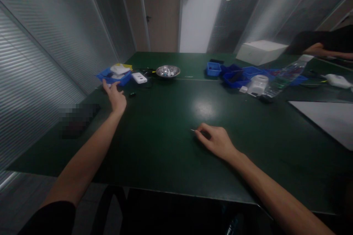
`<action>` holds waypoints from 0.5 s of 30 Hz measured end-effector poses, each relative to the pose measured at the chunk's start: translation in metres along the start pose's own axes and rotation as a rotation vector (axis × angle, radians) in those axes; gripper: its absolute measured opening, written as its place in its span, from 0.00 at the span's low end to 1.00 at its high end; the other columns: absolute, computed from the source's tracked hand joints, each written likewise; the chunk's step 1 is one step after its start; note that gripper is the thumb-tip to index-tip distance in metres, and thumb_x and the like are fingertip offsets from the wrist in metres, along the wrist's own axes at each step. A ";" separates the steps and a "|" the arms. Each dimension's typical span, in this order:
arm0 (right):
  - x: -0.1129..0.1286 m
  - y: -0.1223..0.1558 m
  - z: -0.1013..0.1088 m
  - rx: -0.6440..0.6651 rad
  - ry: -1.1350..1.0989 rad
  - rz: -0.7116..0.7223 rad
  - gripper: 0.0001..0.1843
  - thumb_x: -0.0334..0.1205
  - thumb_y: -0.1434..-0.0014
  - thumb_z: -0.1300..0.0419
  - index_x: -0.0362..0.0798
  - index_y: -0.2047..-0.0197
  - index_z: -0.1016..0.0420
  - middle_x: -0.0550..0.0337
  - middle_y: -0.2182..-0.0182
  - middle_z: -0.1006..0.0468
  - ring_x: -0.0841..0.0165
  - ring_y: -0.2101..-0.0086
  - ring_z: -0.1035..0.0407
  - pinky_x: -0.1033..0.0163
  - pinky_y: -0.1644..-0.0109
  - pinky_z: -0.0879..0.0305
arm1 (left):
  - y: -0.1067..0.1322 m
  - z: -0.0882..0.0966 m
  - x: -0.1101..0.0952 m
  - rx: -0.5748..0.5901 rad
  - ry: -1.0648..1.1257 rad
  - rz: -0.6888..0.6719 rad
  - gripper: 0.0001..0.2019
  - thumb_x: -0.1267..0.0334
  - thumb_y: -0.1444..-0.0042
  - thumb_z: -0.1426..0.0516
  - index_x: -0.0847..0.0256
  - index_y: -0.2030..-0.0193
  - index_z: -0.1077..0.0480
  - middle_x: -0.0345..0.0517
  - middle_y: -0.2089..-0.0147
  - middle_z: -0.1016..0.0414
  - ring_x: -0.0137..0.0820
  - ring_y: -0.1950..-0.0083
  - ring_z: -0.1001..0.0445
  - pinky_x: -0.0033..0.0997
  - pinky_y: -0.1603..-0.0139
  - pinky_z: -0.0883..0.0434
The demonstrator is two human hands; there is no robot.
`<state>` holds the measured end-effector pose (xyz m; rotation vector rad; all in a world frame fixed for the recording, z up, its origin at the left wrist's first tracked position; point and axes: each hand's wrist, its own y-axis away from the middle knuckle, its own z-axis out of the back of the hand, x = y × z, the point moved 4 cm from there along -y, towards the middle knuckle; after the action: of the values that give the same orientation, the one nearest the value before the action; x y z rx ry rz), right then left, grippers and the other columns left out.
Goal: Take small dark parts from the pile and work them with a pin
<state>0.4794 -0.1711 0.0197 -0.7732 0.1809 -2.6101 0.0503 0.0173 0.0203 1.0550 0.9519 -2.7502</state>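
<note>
My left hand (115,97) reaches out at the far left, its fingers spread at the near edge of a blue tray (125,78). Whether the fingertips touch the tray or the small whitish thing beneath them, I cannot tell. Crumpled white material (120,69) and something yellow (127,67) lie in that tray. Over the middle of the table, my right hand (216,140) is closed in a pinch. From its fingertips a thin, pale, needle-like piece (192,130) sticks out to the left; its exact kind is too small to make out.
On the green table (160,136) are a white device (139,78), a small dark object (132,94) and a metal bowl (168,71) with small items. Blue bins (213,69), a clear jar (258,84), a tilted plastic bottle (286,77) and a white box (260,52) stand right. Another person's arm (328,52) shows.
</note>
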 end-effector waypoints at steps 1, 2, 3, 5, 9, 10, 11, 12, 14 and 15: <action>0.000 0.000 0.000 0.003 0.000 -0.002 0.15 0.49 0.29 0.46 0.51 0.59 0.23 0.62 0.71 0.21 0.70 0.75 0.31 0.64 0.69 0.41 | 0.000 0.002 0.001 -0.063 0.025 0.013 0.31 0.78 0.43 0.44 0.55 0.34 0.37 0.52 0.20 0.67 0.53 0.23 0.51 0.51 0.34 0.30; -0.001 0.000 -0.001 0.006 -0.001 -0.004 0.15 0.49 0.29 0.46 0.51 0.59 0.23 0.62 0.71 0.21 0.70 0.75 0.31 0.64 0.69 0.41 | 0.000 0.002 0.002 -0.104 0.035 0.013 0.28 0.78 0.44 0.45 0.56 0.37 0.34 0.52 0.20 0.65 0.51 0.24 0.48 0.50 0.33 0.31; -0.001 0.000 -0.001 0.007 -0.002 -0.006 0.15 0.49 0.29 0.46 0.51 0.59 0.23 0.62 0.71 0.21 0.70 0.76 0.31 0.64 0.69 0.41 | 0.000 0.002 0.002 -0.126 0.026 0.000 0.25 0.79 0.44 0.46 0.59 0.40 0.31 0.52 0.20 0.62 0.50 0.24 0.47 0.50 0.31 0.34; -0.002 0.000 -0.001 0.007 -0.004 -0.008 0.15 0.50 0.29 0.46 0.50 0.60 0.23 0.63 0.72 0.21 0.70 0.76 0.32 0.64 0.69 0.41 | -0.001 0.000 0.002 -0.122 -0.024 -0.018 0.22 0.80 0.43 0.49 0.62 0.43 0.29 0.54 0.22 0.52 0.46 0.24 0.46 0.48 0.26 0.42; -0.002 0.000 -0.002 0.004 -0.002 -0.010 0.16 0.50 0.30 0.46 0.50 0.59 0.23 0.62 0.72 0.21 0.70 0.76 0.32 0.64 0.69 0.42 | -0.001 -0.004 0.004 -0.115 -0.025 0.048 0.25 0.73 0.34 0.54 0.62 0.32 0.38 0.56 0.37 0.26 0.39 0.35 0.29 0.44 0.29 0.39; -0.002 0.000 -0.002 0.005 -0.002 -0.012 0.15 0.50 0.30 0.46 0.50 0.59 0.23 0.62 0.72 0.21 0.70 0.76 0.32 0.64 0.69 0.42 | -0.001 -0.005 0.005 -0.115 -0.006 0.074 0.27 0.71 0.32 0.55 0.63 0.27 0.45 0.56 0.41 0.23 0.39 0.39 0.25 0.43 0.31 0.36; -0.001 0.000 -0.002 0.007 -0.001 -0.013 0.15 0.50 0.30 0.46 0.50 0.59 0.23 0.62 0.72 0.21 0.70 0.76 0.32 0.64 0.69 0.42 | -0.001 -0.005 0.006 -0.116 0.013 0.095 0.29 0.70 0.31 0.56 0.64 0.24 0.53 0.56 0.43 0.21 0.38 0.41 0.23 0.43 0.33 0.34; -0.001 0.000 -0.001 0.009 -0.001 -0.014 0.15 0.50 0.30 0.46 0.50 0.59 0.23 0.62 0.72 0.21 0.70 0.76 0.32 0.64 0.69 0.42 | -0.001 -0.006 0.007 -0.118 0.028 0.106 0.31 0.69 0.30 0.57 0.65 0.22 0.60 0.57 0.43 0.21 0.38 0.42 0.22 0.43 0.34 0.33; -0.001 0.000 -0.001 0.010 -0.003 -0.013 0.15 0.50 0.30 0.46 0.50 0.59 0.23 0.62 0.72 0.21 0.70 0.76 0.32 0.64 0.69 0.42 | -0.001 -0.006 0.008 -0.125 0.043 0.091 0.35 0.69 0.31 0.57 0.66 0.22 0.69 0.62 0.36 0.28 0.38 0.39 0.25 0.43 0.34 0.33; 0.000 0.000 -0.001 0.010 -0.005 -0.011 0.15 0.50 0.30 0.46 0.50 0.60 0.23 0.62 0.72 0.21 0.70 0.76 0.32 0.64 0.69 0.42 | -0.002 -0.007 0.008 -0.107 0.039 0.073 0.36 0.70 0.32 0.57 0.67 0.22 0.71 0.64 0.30 0.35 0.39 0.35 0.28 0.43 0.33 0.35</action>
<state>0.4792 -0.1708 0.0190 -0.7800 0.1622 -2.6169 0.0483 0.0239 0.0123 1.1072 1.0317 -2.5977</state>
